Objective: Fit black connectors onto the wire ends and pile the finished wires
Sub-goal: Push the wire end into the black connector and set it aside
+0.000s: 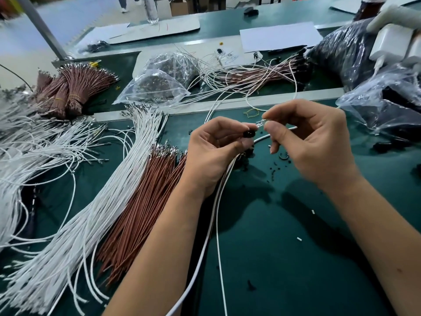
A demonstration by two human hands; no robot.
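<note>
We work at a green table (296, 258), and most of it is covered by wires that still wait for us. The largest mass is the white wires (75, 215), which fan out over the whole left side, and beside them lies a thick bundle of brown wires (141, 208) with bare metal ends pointing away from us. Further back on the left stand tied brown bundles (68, 90). At the far side, behind a grey strip, a loose pile of brown and white wires (250, 75) lies with dark ends toward the right; we judge this is the finished pile, though the ends are too small to be sure. If so, it is much smaller than the stock, so most of the task is left. Clear plastic bags (157, 85) and dark bags (348, 49) sit around it, perhaps with parts. Now to our hands, which meet above the table. Our left hand (214, 153) has curled fingers and pinches a black connector (249, 134) between thumb and forefinger; white wires run down from under this hand toward us. Our right hand (312, 137) is also narrow, pinching the metal wire end (260, 122) just beside the connector, seemingly not yet pushed in. A few small black pieces (283, 156) lie scattered below.
</note>
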